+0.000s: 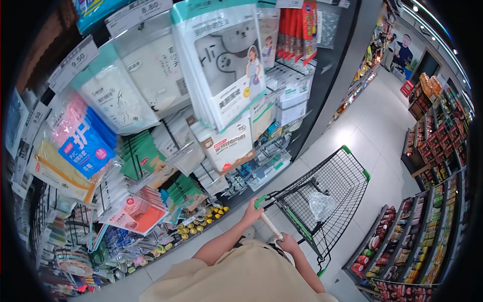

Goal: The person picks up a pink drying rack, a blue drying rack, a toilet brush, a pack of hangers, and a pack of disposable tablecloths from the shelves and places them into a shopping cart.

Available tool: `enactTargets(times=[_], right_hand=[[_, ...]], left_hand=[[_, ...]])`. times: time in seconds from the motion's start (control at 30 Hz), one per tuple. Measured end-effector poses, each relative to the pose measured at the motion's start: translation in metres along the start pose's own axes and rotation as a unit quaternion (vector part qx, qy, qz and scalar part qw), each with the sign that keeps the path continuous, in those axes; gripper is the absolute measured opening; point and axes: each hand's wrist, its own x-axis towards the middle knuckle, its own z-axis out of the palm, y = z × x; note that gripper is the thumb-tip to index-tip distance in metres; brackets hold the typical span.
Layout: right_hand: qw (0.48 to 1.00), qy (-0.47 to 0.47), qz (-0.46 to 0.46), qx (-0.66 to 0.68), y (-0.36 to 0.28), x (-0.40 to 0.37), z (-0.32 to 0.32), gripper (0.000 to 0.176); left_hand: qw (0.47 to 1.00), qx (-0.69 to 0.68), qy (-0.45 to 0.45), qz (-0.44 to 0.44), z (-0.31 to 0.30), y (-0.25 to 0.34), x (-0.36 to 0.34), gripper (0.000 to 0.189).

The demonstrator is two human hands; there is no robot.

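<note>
Both of my hands are on the pale handle bar (271, 226) of a shopping cart. My left hand (252, 211) is wrapped round its left end, close to the green corner piece. Farther along, my right hand (288, 243) closes round the bar near its right end. The shopping cart (329, 189) is a black wire basket with green corners and a green strip. In it lies a clear, crinkled plastic bag (321, 205); its contents cannot be made out.
Hanging packs, among them a white apron pack (221, 65) and blue-pink PVC gloves (85, 143), fill the shelving on the left. Yellow-capped items (196, 221) line its bottom. Shelves of packaged goods (412, 241) stand to the right. A tiled aisle (375, 108) runs ahead between them.
</note>
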Motion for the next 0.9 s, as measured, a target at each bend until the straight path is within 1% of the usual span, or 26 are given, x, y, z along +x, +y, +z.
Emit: enactTargets(times=[0.03, 0.1, 0.17, 0.23, 0.27, 0.4, 0.5, 0.57, 0.63, 0.67, 0.7, 0.77, 0.8, 0.83, 0.9], right_hand=[[1.0, -0.005, 0.0, -0.002, -0.002, -0.001, 0.002, 0.041], [1.0, -0.01, 0.026, 0.0, -0.008, -0.003, 0.004, 0.04], [0.999, -0.01, 0.032, -0.001, -0.016, -0.007, 0.008, 0.037], [0.999, 0.027, 0.016, 0.009, -0.022, -0.011, 0.015, 0.029], [0.999, 0.039, 0.003, 0.003, -0.024, -0.013, 0.018, 0.028], [0.999, 0.039, 0.006, 0.001, -0.045, -0.022, 0.028, 0.029], [0.999, 0.044, 0.01, -0.004, -0.053, -0.026, 0.042, 0.03], [0.999, 0.05, -0.005, -0.01, -0.048, -0.026, 0.059, 0.031], [0.999, 0.02, 0.006, -0.032, -0.056, -0.031, 0.067, 0.034], [1.0, -0.004, 0.007, -0.008, -0.058, -0.035, 0.069, 0.039], [1.0, -0.003, 0.004, -0.011, -0.058, -0.041, 0.072, 0.039], [0.999, -0.039, -0.03, -0.019, -0.054, -0.058, 0.079, 0.045], [0.997, -0.065, -0.021, -0.023, -0.048, -0.065, 0.087, 0.049], [0.998, -0.064, -0.02, -0.017, -0.042, -0.076, 0.094, 0.049], [0.997, -0.038, -0.046, -0.052, -0.037, -0.106, 0.105, 0.056]], left_hand=[[0.999, -0.047, 0.0, -0.022, -0.001, 0.002, -0.001, 0.064], [0.998, -0.06, 0.001, -0.029, -0.005, 0.002, -0.001, 0.063], [0.997, -0.072, 0.0, -0.039, -0.01, -0.005, -0.002, 0.062], [0.996, -0.081, -0.004, -0.032, -0.015, -0.002, -0.006, 0.06], [0.995, -0.089, 0.002, -0.047, -0.018, -0.002, -0.009, 0.058], [0.992, -0.117, 0.003, -0.056, -0.029, -0.011, -0.018, 0.059], [0.988, -0.145, 0.026, -0.054, -0.038, -0.015, -0.023, 0.06], [0.985, -0.162, 0.034, -0.054, -0.044, -0.025, -0.025, 0.062], [0.983, -0.157, 0.082, -0.039, -0.049, -0.031, -0.034, 0.063], [0.98, -0.165, 0.092, -0.053, -0.051, -0.034, -0.039, 0.065], [0.98, -0.167, 0.094, -0.05, -0.055, -0.033, -0.046, 0.065], [0.979, -0.123, 0.14, -0.079, -0.062, -0.024, -0.069, 0.067], [0.977, -0.123, 0.155, -0.086, -0.067, -0.02, -0.08, 0.069], [0.977, -0.117, 0.154, -0.086, -0.07, -0.036, -0.079, 0.069], [0.971, -0.125, 0.194, -0.068, -0.078, -0.093, -0.065, 0.068]])
